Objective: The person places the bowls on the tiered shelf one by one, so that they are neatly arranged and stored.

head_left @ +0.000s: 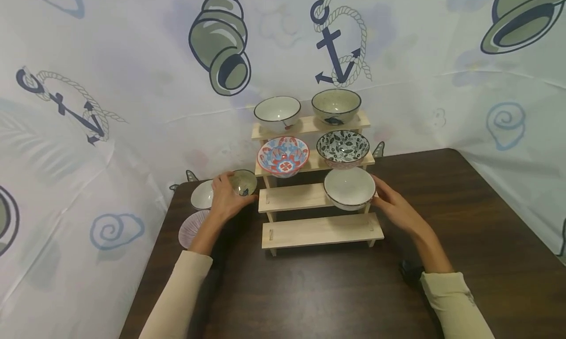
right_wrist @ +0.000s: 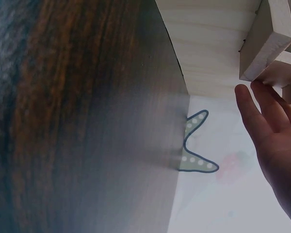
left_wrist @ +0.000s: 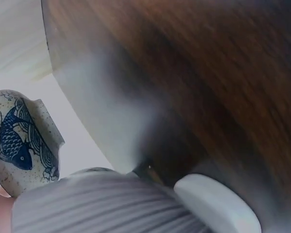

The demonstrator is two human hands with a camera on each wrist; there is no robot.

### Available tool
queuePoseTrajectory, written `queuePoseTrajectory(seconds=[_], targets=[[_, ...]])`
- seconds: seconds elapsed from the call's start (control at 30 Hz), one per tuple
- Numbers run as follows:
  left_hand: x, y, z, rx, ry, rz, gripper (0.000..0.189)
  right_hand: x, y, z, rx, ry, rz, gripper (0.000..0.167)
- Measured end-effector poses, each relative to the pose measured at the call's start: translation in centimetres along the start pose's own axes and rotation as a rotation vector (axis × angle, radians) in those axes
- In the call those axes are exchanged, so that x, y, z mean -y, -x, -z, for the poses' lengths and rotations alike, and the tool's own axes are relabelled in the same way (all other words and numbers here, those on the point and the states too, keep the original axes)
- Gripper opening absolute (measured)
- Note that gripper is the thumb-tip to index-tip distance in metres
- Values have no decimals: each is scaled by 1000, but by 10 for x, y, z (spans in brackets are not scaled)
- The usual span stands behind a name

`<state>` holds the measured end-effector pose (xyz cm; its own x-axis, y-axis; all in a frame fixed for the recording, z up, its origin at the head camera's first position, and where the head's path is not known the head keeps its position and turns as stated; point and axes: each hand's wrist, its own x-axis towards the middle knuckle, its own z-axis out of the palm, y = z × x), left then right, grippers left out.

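In the head view my left hand (head_left: 224,199) holds a speckled bowl (head_left: 244,183) left of the wooden stand (head_left: 320,230), fingers at its far rim and thumb across the near side. The left wrist view shows a blue fish on this bowl's outer wall (left_wrist: 26,141). My right hand (head_left: 395,206) is beside the white bowl (head_left: 349,186) on the second step from the bottom. In the right wrist view its fairly straight fingers (right_wrist: 266,104) reach up to the end of a step.
Higher steps carry a red-and-blue patterned bowl (head_left: 283,156), a black leaf-patterned bowl (head_left: 343,147), a white bowl (head_left: 277,110) and a greenish bowl (head_left: 336,104). On the dark table (head_left: 309,290), another white bowl (head_left: 202,196) and a purple ribbed bowl (head_left: 190,231) sit at left.
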<state>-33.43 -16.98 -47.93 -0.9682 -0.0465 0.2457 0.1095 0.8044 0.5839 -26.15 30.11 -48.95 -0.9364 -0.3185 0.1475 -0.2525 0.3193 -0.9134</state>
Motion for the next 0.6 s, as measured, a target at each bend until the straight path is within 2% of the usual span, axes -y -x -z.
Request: queuePoseTrajectory(seconds=[0.27, 0.6], targets=[[-1, 7, 12, 0, 24, -1, 110, 0, 1, 0, 2, 6, 6, 67], [1, 14, 36, 29, 15, -39, 112, 2, 0, 0, 2, 14, 5, 67]])
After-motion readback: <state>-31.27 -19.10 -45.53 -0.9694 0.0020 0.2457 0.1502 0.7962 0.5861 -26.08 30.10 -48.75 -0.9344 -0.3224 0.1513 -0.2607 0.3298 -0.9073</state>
